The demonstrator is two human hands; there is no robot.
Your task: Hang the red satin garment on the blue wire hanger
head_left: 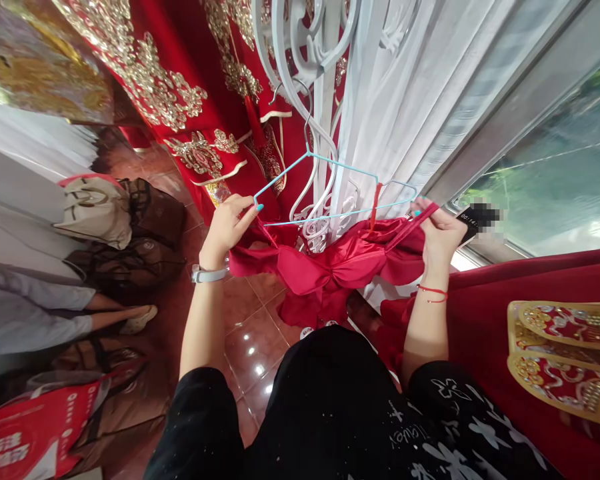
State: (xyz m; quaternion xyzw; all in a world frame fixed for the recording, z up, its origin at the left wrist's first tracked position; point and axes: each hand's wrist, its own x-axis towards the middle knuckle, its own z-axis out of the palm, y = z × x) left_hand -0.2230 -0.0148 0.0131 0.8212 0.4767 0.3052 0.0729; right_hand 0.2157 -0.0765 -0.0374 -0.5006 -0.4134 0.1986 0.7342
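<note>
Black top [340,407], red dress [330,263] partly hidden

A blurred patch hides part of the dark phone [473,223]. The red dress [330,263] covers the right hand's [443,233] fingertips. The red bag [35,433] is cut off.

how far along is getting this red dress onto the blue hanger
Partway. Done: the hanger already hooks on the white rack, and one strap loops over its right side. In hand: the left hand and right hand each hold a corner of the red dress. Left: the left-side strap looks unhooked.
</note>
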